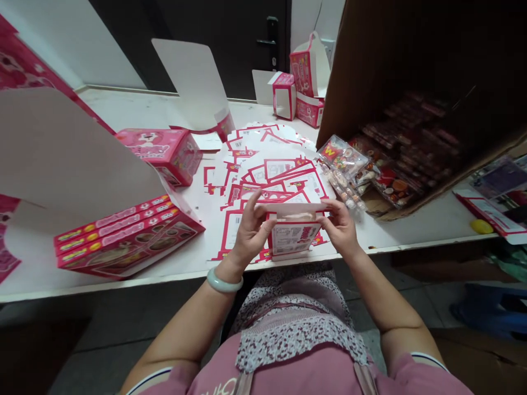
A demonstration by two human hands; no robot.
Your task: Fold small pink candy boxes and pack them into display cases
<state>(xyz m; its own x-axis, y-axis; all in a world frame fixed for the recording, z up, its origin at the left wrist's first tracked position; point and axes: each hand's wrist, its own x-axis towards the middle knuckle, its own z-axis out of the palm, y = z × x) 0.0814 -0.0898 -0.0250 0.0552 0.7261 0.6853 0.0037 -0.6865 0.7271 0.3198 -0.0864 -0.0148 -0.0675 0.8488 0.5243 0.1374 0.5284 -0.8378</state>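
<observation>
Near the front edge of the table I hold a small pink-and-white carton (293, 241) upright between both hands. My left hand (252, 233) pinches its upper left corner, thumb in front and fingers behind. At the upper right corner my right hand (341, 226) grips in the same way. A white flap (294, 208) stands along the top of the carton, and something pale shows in the gap beneath it. Under and behind the carton lies a spread pile of flat printed carton blanks (263, 173) with pink edges.
Pink boxes (119, 241) stand in a row at the left, with another pink box (164, 153) behind. Several small cartons (304, 77) are at the back. A large cardboard box (395, 66) on its side holds clear packets (343, 156), some spilling out. A yellow object (481, 226) lies far right.
</observation>
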